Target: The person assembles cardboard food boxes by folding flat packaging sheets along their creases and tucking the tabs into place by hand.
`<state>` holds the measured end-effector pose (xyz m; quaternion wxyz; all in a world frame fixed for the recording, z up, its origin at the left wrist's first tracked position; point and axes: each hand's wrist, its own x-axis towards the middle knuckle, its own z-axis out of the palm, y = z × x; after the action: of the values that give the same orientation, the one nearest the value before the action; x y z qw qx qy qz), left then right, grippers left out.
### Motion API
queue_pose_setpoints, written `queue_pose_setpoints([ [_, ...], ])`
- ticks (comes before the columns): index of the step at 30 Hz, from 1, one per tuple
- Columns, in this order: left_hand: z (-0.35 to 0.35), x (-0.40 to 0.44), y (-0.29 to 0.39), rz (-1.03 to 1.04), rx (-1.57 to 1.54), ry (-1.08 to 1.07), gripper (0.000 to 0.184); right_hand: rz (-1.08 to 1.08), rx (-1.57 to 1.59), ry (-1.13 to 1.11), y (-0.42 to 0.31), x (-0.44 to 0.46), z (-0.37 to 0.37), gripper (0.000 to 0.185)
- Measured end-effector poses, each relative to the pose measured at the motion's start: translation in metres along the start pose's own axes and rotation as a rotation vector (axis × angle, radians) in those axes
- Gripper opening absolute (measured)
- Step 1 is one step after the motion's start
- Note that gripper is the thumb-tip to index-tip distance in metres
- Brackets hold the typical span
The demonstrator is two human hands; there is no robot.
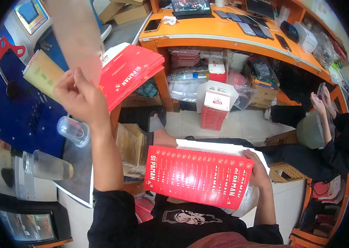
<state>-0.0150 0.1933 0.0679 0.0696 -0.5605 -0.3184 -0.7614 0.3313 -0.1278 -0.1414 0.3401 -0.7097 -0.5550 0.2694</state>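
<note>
My left hand (pixel 79 96) is raised at the left, fingers pinched at the lower edge of a blurred greyish-brown flat carton (pixel 75 31). Beside it lies a pile of red flat cartons (pixel 135 70) marked SI PAMAN. A cup of yellowish drink (pixel 42 73) stands partly behind that hand. Across my lap rests a fanned stack of red flat cartons (pixel 195 175), its white edges showing at the back. My right hand (pixel 257 170) grips the right end of this stack, some fingers hidden beneath it.
A clear plastic cup (pixel 74 131) and a lidded jar (pixel 50 165) are at the left. On the floor ahead stands a tall carton stack (pixel 215 107). Phones (pixel 246 29) lie on the orange desk (pixel 224 41). Another person's hands (pixel 321 103) are at the right, above a wicker basket (pixel 286 171).
</note>
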Motion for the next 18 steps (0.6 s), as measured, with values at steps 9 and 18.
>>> queue_pose_setpoints([
  [9, -0.053, -0.069, 0.128, -0.6, -0.547, -0.299, 0.014, -0.357, -0.323, 0.423, -0.058, 0.009, -0.049, 0.075],
  [18, -0.061, -0.118, 0.138, -1.447, -1.021, -0.476, 0.014, -0.704, -0.593, 0.547, -0.127, 0.01, -0.037, 0.053],
])
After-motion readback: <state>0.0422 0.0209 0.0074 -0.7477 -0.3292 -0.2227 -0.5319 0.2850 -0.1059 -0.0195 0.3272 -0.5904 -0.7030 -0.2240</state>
